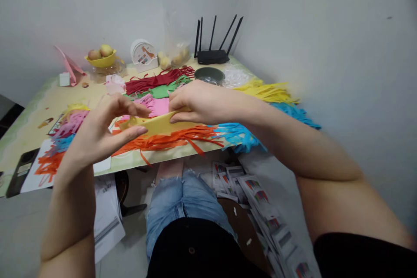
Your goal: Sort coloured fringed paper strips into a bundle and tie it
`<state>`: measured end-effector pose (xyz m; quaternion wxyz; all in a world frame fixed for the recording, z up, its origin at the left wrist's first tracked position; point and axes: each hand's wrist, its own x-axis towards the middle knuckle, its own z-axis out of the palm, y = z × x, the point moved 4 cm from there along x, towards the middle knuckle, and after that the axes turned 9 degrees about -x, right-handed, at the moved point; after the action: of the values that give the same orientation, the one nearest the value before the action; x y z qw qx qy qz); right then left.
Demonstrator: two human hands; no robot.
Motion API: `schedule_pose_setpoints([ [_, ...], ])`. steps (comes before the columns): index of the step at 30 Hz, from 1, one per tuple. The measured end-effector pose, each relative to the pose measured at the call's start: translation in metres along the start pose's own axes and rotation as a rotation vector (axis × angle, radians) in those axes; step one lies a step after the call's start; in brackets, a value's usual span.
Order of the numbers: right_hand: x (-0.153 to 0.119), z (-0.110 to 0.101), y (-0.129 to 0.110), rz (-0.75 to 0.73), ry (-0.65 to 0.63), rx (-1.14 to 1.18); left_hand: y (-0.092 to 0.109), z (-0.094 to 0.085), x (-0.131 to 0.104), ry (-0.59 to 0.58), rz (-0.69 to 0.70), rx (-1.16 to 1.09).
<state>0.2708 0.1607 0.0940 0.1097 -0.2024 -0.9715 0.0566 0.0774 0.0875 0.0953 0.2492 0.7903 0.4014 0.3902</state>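
Note:
My right hand (192,103) pinches a yellow sheet (159,124) between thumb and fingers, above the near edge of the table. My left hand (112,126) is at the sheet's other end, thumb and fingers spread apart; I see no grip on it. Whether the sheet is paper or cloth I cannot tell. Below it lies an orange fringed piece (163,142). Behind are a pink fringed piece (159,106), a green fringed piece (164,90) and a dark red fringed piece (156,80).
Yellow fringe (267,91) and blue fringe (239,134) lie on the right, mixed fringe (61,139) and a dark phone-like object (21,173) on the left. A router (213,56), a dark bowl (209,75) and a yellow fruit bowl (101,61) stand behind. Printed packets (257,191) cover the floor.

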Motion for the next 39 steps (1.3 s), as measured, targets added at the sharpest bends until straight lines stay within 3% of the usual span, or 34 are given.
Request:
schedule_pose_setpoints([
  [2, 0.000, -0.002, -0.006, -0.023, -0.005, -0.049, -0.003, 0.003, 0.010, -0.012, -0.058, 0.008],
  [5, -0.002, -0.007, -0.011, -0.048, 0.012, -0.092, -0.017, 0.010, 0.022, -0.151, -0.155, 0.112],
  [7, -0.004, -0.010, -0.010, -0.041, 0.034, -0.087, -0.027, 0.011, 0.023, -0.181, -0.202, 0.121],
  [15, -0.014, 0.004, 0.014, 0.136, 0.077, 0.170, -0.028, 0.008, 0.010, 0.049, -0.182, 0.085],
  [22, -0.025, 0.022, 0.020, 0.165, 0.286, 0.446, -0.041, 0.012, 0.000, 0.101, -0.258, -0.079],
  [28, -0.036, 0.042, 0.021, 0.142, 0.496, 0.660, -0.054, 0.023, -0.016, 0.327, -0.298, -0.440],
  [32, -0.043, 0.054, 0.021, 0.122, 0.564, 0.686, -0.056, 0.037, -0.018, 0.317, -0.330, -0.689],
  [39, -0.056, 0.058, 0.014, 0.036, 0.512, 0.597, -0.063, 0.046, -0.024, 0.291, -0.321, -0.707],
])
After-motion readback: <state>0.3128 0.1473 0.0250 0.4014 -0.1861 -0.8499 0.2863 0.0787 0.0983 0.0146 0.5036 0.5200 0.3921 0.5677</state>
